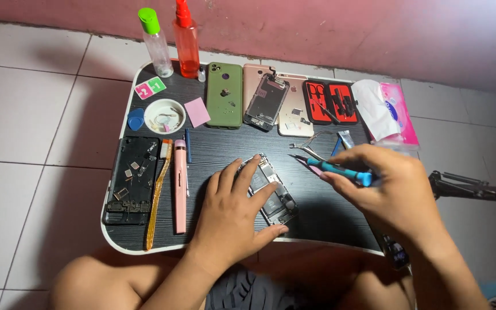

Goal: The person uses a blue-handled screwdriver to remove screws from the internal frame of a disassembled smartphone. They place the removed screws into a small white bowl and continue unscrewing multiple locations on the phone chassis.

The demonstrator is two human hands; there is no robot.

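Left hand (233, 215) lies flat w/ fingers spread on the open phone (271, 192), pressing down so it can't slide. Phone sits mid-front on the small black table (213, 152). Right hand (388, 189) grips a blue screwdriver (331, 167) like a pen, tip aimed at the phone but not touching yet. Tweezers (311, 146) lie just behind the tip. White dish (165, 116) at the back left keeps tiny bits together.

Green phone case (224, 95), red bottle (186, 40)
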